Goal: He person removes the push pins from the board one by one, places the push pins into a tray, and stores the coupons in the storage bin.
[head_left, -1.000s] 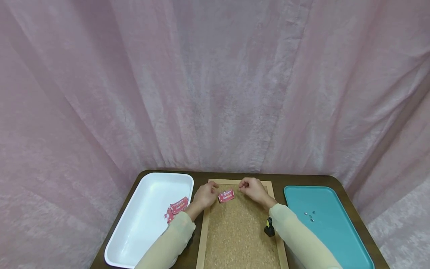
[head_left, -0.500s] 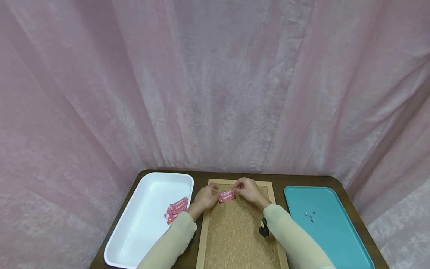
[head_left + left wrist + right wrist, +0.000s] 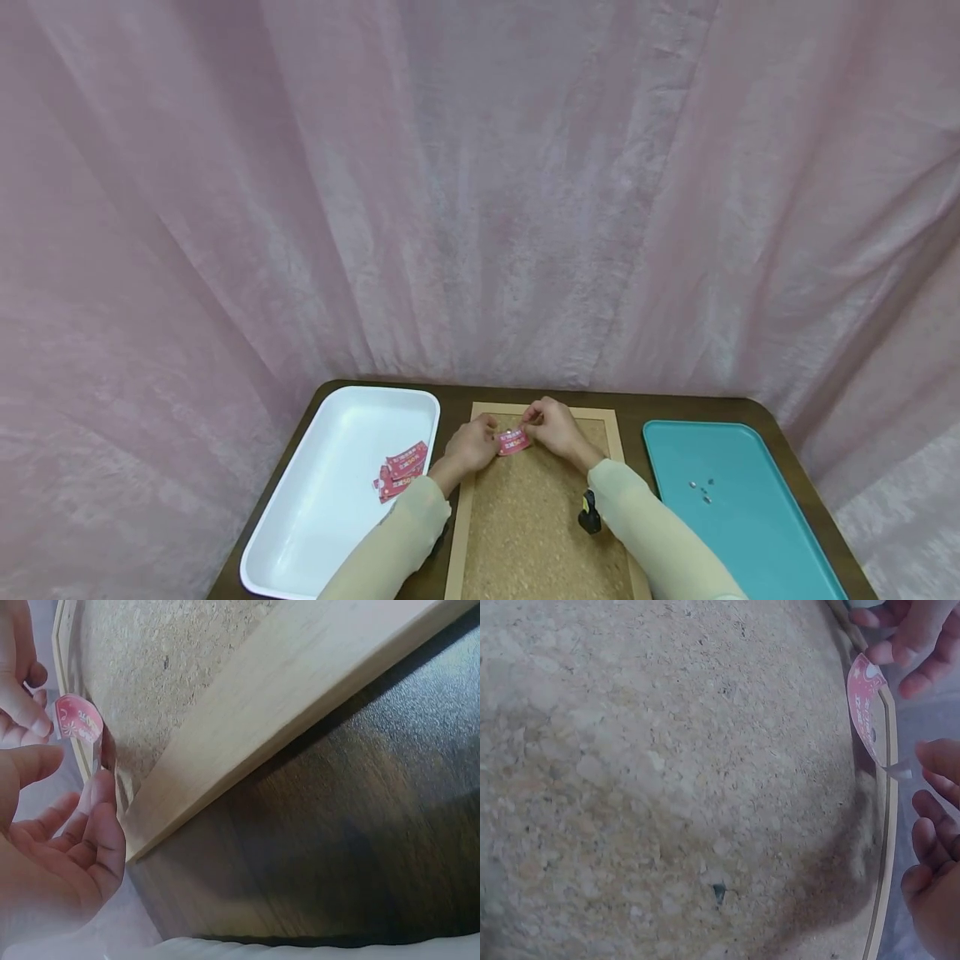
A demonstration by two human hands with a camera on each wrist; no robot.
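In the head view, a small red and white printed coupon (image 3: 513,442) lies near the top of a wood-framed cork board (image 3: 551,533). A tiny shiny dot, maybe a pin, shows at its top edge. Both coupon ends curl up off the cork in the wrist views. My left hand (image 3: 471,443) pinches the left end; the left wrist view shows that end reaching the fingertips. At the right end, my right hand (image 3: 555,427) has bent fingers right beside the curled corner (image 3: 898,771); whether they grip it, or hold something tiny, is not visible.
A white tray (image 3: 300,533) with several red coupons (image 3: 405,467) stands left of the board. To the right is a teal tray (image 3: 757,533) with several tiny shiny pieces (image 3: 703,490). Everything rests on a dark wooden table (image 3: 637,404), with a pink curtain (image 3: 480,208) behind.
My right hand has come left to the coupon's right end and stayed there. The left hand has closed in on the left end. The whole head view has shifted slightly.
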